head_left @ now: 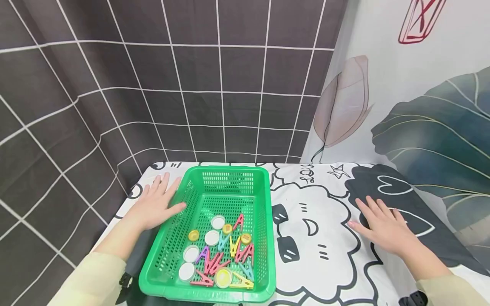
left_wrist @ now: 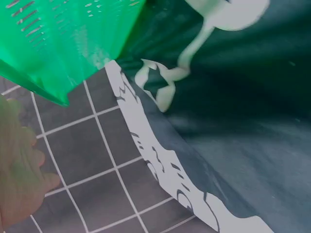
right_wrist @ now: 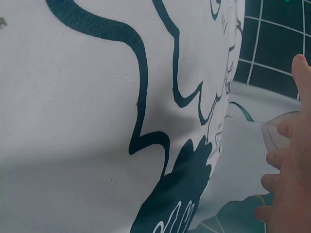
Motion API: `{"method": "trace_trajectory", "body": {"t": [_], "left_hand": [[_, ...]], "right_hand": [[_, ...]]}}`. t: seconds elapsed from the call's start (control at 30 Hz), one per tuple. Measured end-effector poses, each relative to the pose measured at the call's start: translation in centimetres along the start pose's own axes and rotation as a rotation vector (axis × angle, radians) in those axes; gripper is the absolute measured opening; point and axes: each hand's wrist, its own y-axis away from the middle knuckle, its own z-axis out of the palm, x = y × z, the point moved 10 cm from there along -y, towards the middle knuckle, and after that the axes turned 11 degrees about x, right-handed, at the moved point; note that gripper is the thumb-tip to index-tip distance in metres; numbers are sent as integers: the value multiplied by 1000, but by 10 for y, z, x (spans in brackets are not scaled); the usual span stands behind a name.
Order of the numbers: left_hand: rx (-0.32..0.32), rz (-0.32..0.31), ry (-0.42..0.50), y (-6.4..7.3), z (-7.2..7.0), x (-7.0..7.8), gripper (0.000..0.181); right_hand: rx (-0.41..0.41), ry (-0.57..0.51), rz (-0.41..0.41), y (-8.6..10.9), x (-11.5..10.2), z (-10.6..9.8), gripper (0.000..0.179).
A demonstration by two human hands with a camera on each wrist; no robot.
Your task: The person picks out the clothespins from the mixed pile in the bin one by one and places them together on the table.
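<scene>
A green plastic basket (head_left: 269,204) stands on the patterned cloth. In its near half lie pink clothespins (head_left: 214,264), yellow clothespins (head_left: 241,281), blue clothespins (head_left: 248,270) and a purple clothespin (head_left: 203,253). White round caps (head_left: 212,238) and yellow round caps (head_left: 223,277) lie among them. My left hand (head_left: 155,205), palm down with fingers spread, is beside the basket's left rim; whether it touches is unclear. On the right, my right hand (head_left: 384,225) is spread over the cloth, apart from the basket, holding nothing. The wrist views show each hand only in part.
The cloth (head_left: 314,272) is white with black cartoon drawings and covers the table. A dark grid-patterned curtain (head_left: 245,106) hangs behind and at left. To the right hangs a pale curtain (head_left: 383,76) with leaf prints. Dark straps show near both sleeves.
</scene>
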Motion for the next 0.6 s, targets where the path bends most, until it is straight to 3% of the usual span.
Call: {"method": "trace_trajectory", "body": {"t": [0.6], "left_hand": [[-42, 18, 33, -7, 17, 19, 88]], "right_hand": [[11, -48, -9, -2, -13, -2, 87]]}}
